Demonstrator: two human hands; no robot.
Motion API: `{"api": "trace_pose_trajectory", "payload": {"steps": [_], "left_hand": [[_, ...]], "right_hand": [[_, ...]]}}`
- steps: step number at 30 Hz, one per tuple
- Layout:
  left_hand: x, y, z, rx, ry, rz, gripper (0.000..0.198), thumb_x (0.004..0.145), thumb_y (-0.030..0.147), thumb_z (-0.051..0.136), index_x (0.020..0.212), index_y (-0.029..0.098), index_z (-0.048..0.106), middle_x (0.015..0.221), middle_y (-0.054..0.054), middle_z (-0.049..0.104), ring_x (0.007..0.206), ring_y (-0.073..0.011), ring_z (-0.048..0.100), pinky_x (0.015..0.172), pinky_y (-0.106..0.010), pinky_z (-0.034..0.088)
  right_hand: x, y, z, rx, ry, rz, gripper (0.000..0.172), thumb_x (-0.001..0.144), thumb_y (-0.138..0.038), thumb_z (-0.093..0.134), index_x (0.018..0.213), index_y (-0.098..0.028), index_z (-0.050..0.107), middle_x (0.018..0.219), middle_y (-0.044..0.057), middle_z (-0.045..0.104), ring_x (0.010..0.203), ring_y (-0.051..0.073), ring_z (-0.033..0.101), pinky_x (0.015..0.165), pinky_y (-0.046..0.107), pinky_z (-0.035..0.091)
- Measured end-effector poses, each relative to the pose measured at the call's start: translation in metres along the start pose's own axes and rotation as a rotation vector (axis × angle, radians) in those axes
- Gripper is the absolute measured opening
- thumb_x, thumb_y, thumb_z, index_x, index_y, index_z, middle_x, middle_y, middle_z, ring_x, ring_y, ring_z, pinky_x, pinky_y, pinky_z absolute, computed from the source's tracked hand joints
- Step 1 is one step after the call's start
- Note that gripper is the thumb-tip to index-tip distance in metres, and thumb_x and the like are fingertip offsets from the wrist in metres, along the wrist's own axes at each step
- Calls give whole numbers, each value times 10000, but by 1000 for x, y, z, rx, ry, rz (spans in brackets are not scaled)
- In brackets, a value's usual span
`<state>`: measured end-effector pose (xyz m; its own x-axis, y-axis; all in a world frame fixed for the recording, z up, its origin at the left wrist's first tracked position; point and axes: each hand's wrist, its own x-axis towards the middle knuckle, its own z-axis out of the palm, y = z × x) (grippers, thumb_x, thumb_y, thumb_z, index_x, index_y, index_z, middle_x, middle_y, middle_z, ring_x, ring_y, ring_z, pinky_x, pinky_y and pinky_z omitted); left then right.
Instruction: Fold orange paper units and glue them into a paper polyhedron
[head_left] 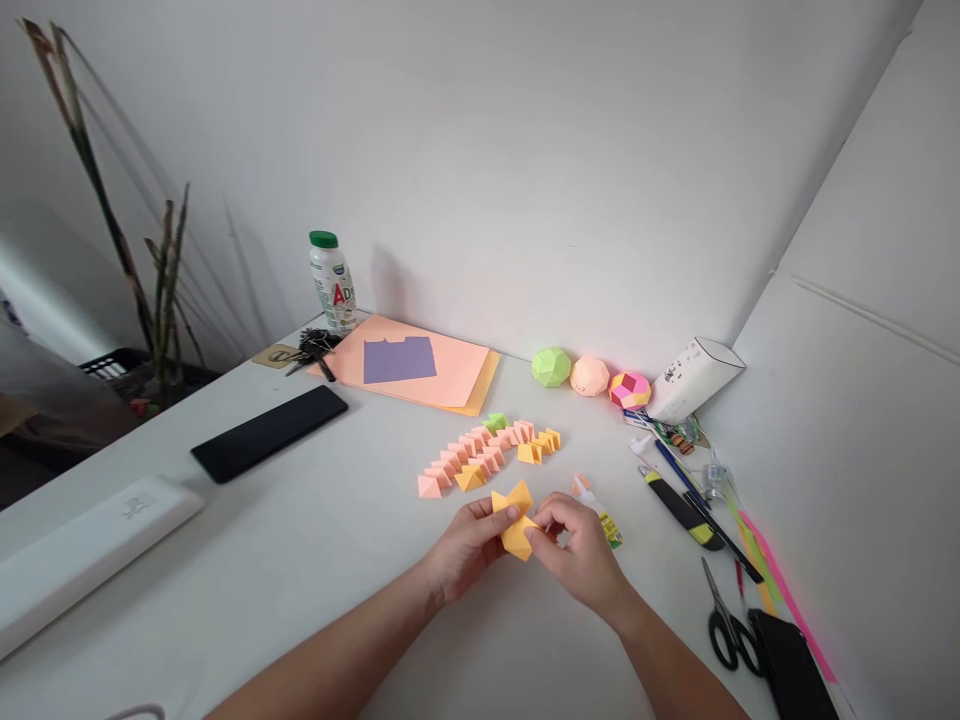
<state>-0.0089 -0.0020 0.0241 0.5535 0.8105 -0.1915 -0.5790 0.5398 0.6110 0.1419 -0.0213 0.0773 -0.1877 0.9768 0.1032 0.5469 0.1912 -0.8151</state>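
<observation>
**Orange folded paper (516, 537) pinched from both sides**

Leftmost I note a black slab (270, 433) on the table (300, 560), then peach sheets (459, 365) and folded pink pieces (478, 440). Nearer me, my left hand (471, 548) has its fingers closed on the orange folded paper; my right hand (581, 545) pinches its right edge. Beyond lies a small bottle (611, 529); farther right, scissors (726, 615).

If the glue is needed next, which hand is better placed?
Probably the right hand: the glue lies just beyond it, while the left hand is farther away. Both hold the orange paper.
</observation>
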Motion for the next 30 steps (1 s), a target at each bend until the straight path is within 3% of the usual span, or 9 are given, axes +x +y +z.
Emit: {"api": "trace_pose_trajectory", "payload": {"steps": [4, 7, 9, 12, 16, 19, 22, 26, 30], "left_hand": [[-1, 3, 1, 73, -23, -37, 181, 675, 227, 735, 823, 132, 695, 796, -57, 649, 760, -163, 569, 740, -292, 435], [-1, 4, 0, 109, 23, -37, 184, 659, 234, 743, 807, 134, 698, 794, -60, 652, 754, -166, 566, 726, -284, 432], [0, 4, -1, 131, 72, -39, 182, 645, 240, 748, 790, 141, 697, 790, -58, 656, 744, -168, 568, 719, -284, 430], [0, 4, -2, 181, 116, -56, 190, 632, 246, 751, 787, 148, 699, 798, -56, 669, 751, -175, 577, 728, -289, 427], [-1, 3, -3, 210, 117, -80, 201, 636, 255, 745, 803, 154, 698, 827, -58, 679, 768, -182, 585, 723, -291, 426], [-1, 4, -2, 219, 123, -98, 200, 639, 261, 743, 803, 158, 697, 826, -54, 680, 768, -184, 588, 713, -291, 426], [-1, 5, -2, 224, 113, -103, 207, 640, 266, 740, 810, 156, 697, 835, -59, 681, 775, -190, 589, 715, -295, 426], [-3, 5, 0, 209, 66, -106, 196, 641, 260, 732, 801, 152, 697, 821, -57, 673, 774, -192, 584, 714, -293, 422], [-3, 4, 0, 165, 38, -74, 190, 654, 247, 713, 818, 154, 689, 819, -56, 664, 774, -189, 577, 720, -289, 421]], "right_hand": [[4, 3, -10, 73, -108, 130, 155, 786, -252, 534, 648, -183, 517, 684, -17, 525, 610, 120, 488, 550, 227, 393], [8, 8, -23, 19, -191, 128, 166, 826, -304, 504, 727, -192, 574, 778, -1, 575, 674, 135, 531, 597, 238, 412], [11, 13, -35, -140, -123, 109, 164, 842, -329, 482, 828, -208, 591, 858, 22, 600, 776, 170, 557, 641, 258, 417], [15, 25, -53, -631, 28, 196, 140, 799, -319, 529, 856, -201, 578, 931, 75, 605, 942, 242, 537, 680, 290, 387], [19, 41, -64, -907, -185, 450, 262, 676, -279, 626, 909, -190, 543, 902, 81, 623, 831, 250, 584, 563, 271, 327], [21, 49, -63, -924, -290, 455, 307, 664, -170, 591, 961, -196, 517, 827, 54, 635, 753, 231, 600, 518, 252, 277], [22, 51, -63, -882, -293, 417, 332, 674, -113, 553, 991, -198, 507, 812, 45, 627, 751, 217, 591, 522, 240, 262], [20, 45, -68, -626, -317, 369, 372, 686, -119, 551, 1041, -218, 500, 857, 25, 602, 707, 168, 558, 533, 220, 291], [15, 38, -70, -342, -382, 320, 278, 719, -174, 543, 989, -235, 520, 873, 4, 578, 662, 134, 529, 509, 202, 330]]}}
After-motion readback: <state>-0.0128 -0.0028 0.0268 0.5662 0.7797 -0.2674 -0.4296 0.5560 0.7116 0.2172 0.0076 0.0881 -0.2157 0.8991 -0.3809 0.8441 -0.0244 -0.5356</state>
